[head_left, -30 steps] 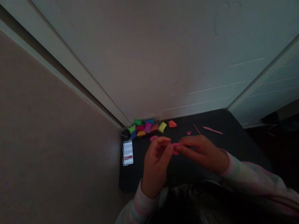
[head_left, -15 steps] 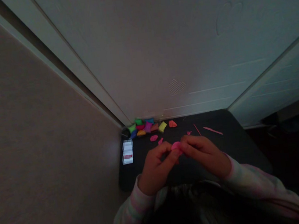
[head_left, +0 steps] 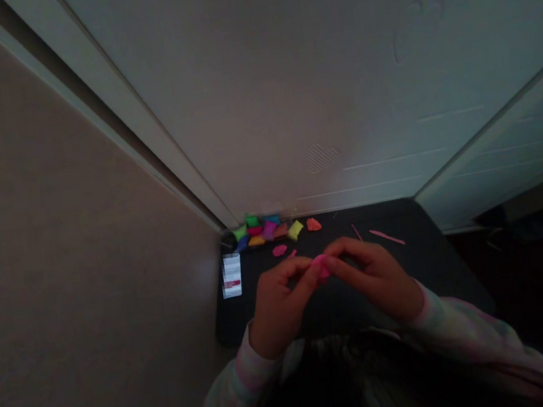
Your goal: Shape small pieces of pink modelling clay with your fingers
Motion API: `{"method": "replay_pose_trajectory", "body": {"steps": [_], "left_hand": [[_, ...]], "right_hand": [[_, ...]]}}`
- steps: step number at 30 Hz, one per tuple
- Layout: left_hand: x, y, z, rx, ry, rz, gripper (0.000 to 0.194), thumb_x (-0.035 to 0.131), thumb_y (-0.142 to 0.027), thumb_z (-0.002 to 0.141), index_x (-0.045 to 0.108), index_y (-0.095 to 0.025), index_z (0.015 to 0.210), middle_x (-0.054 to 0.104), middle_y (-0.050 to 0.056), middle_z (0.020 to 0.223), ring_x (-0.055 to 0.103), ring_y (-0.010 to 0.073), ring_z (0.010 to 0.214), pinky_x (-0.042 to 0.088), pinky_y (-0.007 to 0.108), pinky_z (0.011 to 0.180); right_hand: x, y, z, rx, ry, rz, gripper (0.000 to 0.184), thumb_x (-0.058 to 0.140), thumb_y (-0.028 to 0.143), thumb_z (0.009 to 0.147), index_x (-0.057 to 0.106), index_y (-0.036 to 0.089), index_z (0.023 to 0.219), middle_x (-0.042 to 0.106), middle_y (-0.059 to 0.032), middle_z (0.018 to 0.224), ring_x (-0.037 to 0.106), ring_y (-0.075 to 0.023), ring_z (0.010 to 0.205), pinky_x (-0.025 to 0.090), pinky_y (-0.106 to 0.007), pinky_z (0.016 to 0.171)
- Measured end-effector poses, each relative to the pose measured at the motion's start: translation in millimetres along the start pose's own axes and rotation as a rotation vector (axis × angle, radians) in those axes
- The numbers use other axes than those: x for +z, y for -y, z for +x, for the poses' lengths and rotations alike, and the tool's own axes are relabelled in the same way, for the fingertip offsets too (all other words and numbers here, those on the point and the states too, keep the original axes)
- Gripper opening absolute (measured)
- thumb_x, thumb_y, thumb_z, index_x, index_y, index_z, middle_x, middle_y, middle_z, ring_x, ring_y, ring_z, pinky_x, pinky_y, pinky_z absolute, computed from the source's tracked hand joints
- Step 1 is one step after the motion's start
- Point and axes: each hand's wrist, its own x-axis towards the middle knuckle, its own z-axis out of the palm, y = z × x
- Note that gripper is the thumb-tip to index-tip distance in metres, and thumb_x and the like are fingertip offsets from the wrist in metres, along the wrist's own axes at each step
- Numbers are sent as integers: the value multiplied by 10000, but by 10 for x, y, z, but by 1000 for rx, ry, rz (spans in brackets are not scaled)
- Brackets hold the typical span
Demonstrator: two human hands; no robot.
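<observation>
A small lump of bright pink modelling clay point(head_left: 322, 266) is pinched between both hands above the dark table point(head_left: 432, 268). My left hand point(head_left: 281, 303) grips its left side with thumb and forefinger. On the right side, the thumb and fingers of my right hand point(head_left: 377, 276) press on it. Just beyond the hands lie a flat pink clay piece point(head_left: 279, 250) and a smaller pink bit point(head_left: 293, 253), partly hidden by the left fingers. An orange clay lump point(head_left: 313, 224) rests farther back.
Several colourful clay packets point(head_left: 269, 230) lie along the table's back left, with a yellow packet point(head_left: 295, 230) beside them. A lit phone point(head_left: 232, 275) is at the left edge. Two thin pink tools, a stick point(head_left: 357, 232) and a flat one point(head_left: 387, 236), lie right. A white panel point(head_left: 257, 98) rises behind.
The fingers have shifted slightly around the pink clay, and less of it shows. My right hand has moved a little up and left, covering a small pink bit behind it.
</observation>
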Motion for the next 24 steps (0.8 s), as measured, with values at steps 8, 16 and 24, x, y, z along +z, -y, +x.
{"method": "replay_pose_trajectory", "body": {"steps": [8,16,24], "left_hand": [[-12,-30,11,6,-9,120,203,548,-317,782,681,-176,725,662,4,658,575,124,620,430,220,600],[4,-5,28,-32,-24,36,199,547,-305,788,664,-168,704,643,-7,619,578,110,597,439,208,600],[33,0,17,-109,-8,-68,184,568,-319,769,663,-163,793,658,-4,653,585,103,589,442,191,556]], "right_hand": [[32,-44,-10,61,-30,128,156,554,298,808,614,174,734,666,-26,709,610,-139,670,482,-262,649],[40,-57,-9,121,-54,231,129,585,299,783,629,179,763,676,-17,703,628,-142,669,493,-258,645],[35,-63,-7,168,-49,251,157,600,312,765,622,170,702,664,-14,666,608,-134,640,477,-242,614]]}}
